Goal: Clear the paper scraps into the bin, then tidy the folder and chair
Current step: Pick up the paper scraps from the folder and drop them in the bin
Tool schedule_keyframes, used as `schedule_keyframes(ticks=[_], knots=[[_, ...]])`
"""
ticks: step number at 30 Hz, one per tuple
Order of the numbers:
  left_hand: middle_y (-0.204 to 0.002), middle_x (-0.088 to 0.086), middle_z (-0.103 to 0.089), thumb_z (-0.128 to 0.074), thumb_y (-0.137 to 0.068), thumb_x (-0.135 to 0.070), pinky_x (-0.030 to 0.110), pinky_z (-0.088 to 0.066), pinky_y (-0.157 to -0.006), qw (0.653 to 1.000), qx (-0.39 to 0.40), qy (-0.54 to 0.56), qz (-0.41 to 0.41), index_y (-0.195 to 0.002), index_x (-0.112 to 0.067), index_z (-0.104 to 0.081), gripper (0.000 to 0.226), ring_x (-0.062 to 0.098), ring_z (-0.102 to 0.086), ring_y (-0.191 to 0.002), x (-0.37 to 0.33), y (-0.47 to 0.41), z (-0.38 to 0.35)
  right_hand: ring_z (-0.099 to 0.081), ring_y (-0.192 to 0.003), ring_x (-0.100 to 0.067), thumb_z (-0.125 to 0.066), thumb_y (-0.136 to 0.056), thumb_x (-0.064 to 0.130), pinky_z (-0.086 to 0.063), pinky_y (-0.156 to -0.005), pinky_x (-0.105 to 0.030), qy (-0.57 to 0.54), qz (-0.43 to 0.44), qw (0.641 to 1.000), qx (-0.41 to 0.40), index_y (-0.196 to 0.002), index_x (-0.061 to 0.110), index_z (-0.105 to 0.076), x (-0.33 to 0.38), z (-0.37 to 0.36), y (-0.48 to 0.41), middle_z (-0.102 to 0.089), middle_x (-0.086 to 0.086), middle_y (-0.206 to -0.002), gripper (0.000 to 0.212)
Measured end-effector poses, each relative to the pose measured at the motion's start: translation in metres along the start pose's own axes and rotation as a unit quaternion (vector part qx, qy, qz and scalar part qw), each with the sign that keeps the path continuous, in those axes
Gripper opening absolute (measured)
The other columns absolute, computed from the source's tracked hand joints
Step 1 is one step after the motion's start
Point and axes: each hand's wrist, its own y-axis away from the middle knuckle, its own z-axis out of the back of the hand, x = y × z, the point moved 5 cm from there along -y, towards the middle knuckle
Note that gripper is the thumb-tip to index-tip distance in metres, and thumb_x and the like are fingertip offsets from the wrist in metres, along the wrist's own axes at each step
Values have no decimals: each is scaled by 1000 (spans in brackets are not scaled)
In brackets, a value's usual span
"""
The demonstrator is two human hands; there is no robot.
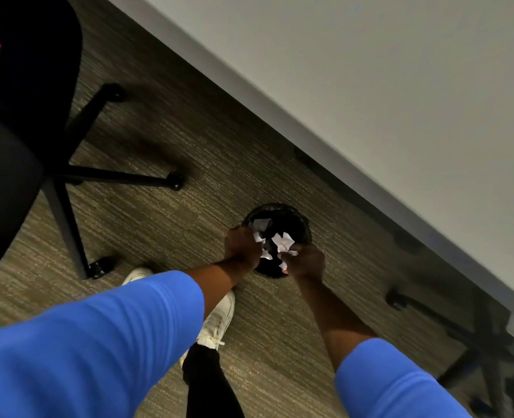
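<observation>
Paper scraps (pixel 283 241) sit squeezed between the left hand (pixel 241 248) and the right hand (pixel 307 260), both closed on them, right over the black bin (pixel 302 222) on the floor.

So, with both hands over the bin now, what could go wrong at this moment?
1. The bin has a small opening, and the paper scraps stick out loosely between the left hand and right hand; some may fall beside it onto the carpet.
2. The chair stands close on the left, its legs spread near the person's shoe, so stepping back could mean a trip.
</observation>
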Motion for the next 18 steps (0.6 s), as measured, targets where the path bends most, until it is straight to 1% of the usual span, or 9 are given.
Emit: schedule_keyframes(ticks=[2, 4, 6, 7, 8, 10, 12, 15, 18], knots=[[-131, 16, -73, -68, -98, -32, 37, -50, -103, 1000, 8, 1, -3, -124, -9, -73, 36, 33, -68, -124, 0, -8, -11, -76, -103, -26, -89, -79, 29, -41, -74, -21, 5, -2, 1000, 4, -105, 13, -81, -3, -4, -7, -80, -9, -109, 31], [-129, 15, -74, -70, -96, -36, 36, -52, -100, 1000, 16, 0, -8, -124, -11, -74, 38, 32, -69, -122, -3, -14, -18, -77, -100, -26, -90, -79, 30, -48, -80, -23, 10, 12, 1000, -4, -105, 15, -81, -6, -8, -16, -80, -8, -108, 31], [-135, 14, -71, -73, -95, -40, 35, -50, -104, 999, 25, 31, -10, -133, -10, -68, 48, 31, -66, -128, -8, -16, -21, -79, -96, -28, -88, -78, 39, -61, -87, -34, 9, 25, 1000, -8, -103, 20, -80, -13, -16, -30, -81, -4, -107, 33], [-141, 14, -68, -74, -96, -40, 34, -47, -108, 998, 29, 49, -11, -140, -9, -63, 55, 31, -63, -133, -9, -18, -25, -79, -96, -31, -85, -79, 45, -63, -88, -39, 14, 28, 999, -12, -103, 21, -80, -10, -15, -31, -81, -5, -106, 34], [-145, 14, -65, -74, -96, -38, 34, -44, -110, 998, 34, 61, -7, -146, -10, -58, 60, 32, -59, -137, -11, -17, -26, -78, -99, -33, -80, -84, 47, -62, -90, -40, 38, 36, 999, -14, -103, 20, -80, -3, -11, -26, -81, -8, -105, 33], [-149, 12, -62, -74, -95, -38, 34, -41, -113, 997, 45, 69, -7, -152, -15, -51, 65, 31, -55, -142, -11, -19, -30, -74, -108, -38, -72, -96, 40, -55, -89, -36, 87, 48, 995, -21, -106, 9, -79, 5, -3, -19, -79, -18, -111, 34], [-153, 8, -59, -77, -91, -43, 34, -42, -117, 996, 53, 68, -19, -154, -19, -50, 73, 30, -53, -144, -9, -22, -31, -71, -112, -40, -68, -100, 33, -54, -87, -37, 88, 38, 995, -19, -108, 1, -76, 4, 3, -16, -76, -23, -115, 34], [-157, 9, -55, -71, -98, -40, 34, -42, -117, 993, 86, 75, -22, -157, -17, -46, 68, 30, -52, -146, -7, -19, -24, -72, -112, -36, -71, -97, 30, -54, -87, -34, 84, 56, 995, -13, -111, 9, -77, 7, 5, -6, -77, -17, -116, 26], [-155, 13, -56, -68, -99, -43, 35, -45, -113, 993, 97, 50, -38, -156, -15, -44, 68, 34, -54, -143, 0, -7, -11, -73, -109, -34, -74, -95, 27, -57, -88, -37, 73, 90, 993, -10, -112, 15, -76, 17, 4, 10, -78, -13, -117, 20]])
